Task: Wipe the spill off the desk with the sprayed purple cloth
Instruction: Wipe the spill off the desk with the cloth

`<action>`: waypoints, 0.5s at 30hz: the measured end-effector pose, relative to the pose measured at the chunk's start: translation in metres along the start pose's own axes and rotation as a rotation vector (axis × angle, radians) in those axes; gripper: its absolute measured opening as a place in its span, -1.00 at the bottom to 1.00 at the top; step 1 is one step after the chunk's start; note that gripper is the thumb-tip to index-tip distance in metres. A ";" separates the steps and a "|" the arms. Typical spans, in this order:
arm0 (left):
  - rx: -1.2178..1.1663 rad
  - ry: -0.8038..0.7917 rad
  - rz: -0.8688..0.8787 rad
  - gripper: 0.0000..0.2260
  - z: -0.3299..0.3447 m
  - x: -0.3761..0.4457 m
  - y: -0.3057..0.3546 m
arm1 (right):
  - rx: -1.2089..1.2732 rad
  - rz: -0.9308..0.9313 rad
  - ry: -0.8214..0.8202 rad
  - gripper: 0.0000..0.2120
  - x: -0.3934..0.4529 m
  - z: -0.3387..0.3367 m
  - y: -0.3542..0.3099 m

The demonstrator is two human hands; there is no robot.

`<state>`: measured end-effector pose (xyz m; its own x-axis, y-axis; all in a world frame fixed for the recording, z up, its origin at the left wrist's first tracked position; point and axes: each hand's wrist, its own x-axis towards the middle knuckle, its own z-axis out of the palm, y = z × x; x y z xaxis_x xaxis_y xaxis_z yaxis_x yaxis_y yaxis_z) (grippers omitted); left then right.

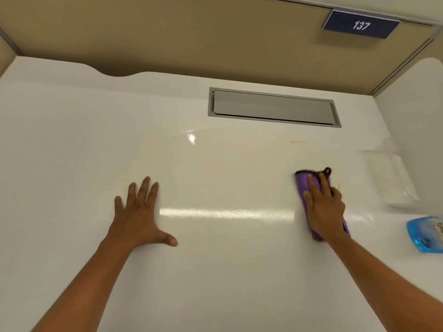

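Note:
The white desk (215,271) fills the view. A folded purple cloth (302,182) with a black edge and hanging loop lies flat on its right part. My right hand (323,207) presses down on the cloth, fingers spread over it. Faint yellowish spill marks (297,141) show on the desk above the cloth, and a thin streak (339,186) sits just right of it. My left hand (140,212) rests flat on the desk at centre left, fingers apart, holding nothing.
A grey cable-hatch lid (273,107) is set into the desk at the back. A blue spray bottle (426,233) lies at the right edge, with a clear plastic bag (388,178) behind it. Beige partition walls enclose the desk; a blue sign (360,25) reads 137.

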<state>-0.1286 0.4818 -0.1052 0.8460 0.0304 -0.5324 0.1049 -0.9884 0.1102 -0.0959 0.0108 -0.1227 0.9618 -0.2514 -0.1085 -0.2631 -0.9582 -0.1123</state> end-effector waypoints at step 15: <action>-0.103 0.129 0.106 0.59 0.013 -0.009 -0.024 | 0.009 -0.727 -0.192 -0.51 -0.096 0.042 -0.201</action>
<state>-0.1458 0.5035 -0.1144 0.9142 -0.0473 -0.4024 0.0593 -0.9668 0.2485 -0.1383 0.2330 -0.1310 0.8633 0.4736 -0.1743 0.4322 -0.8722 -0.2291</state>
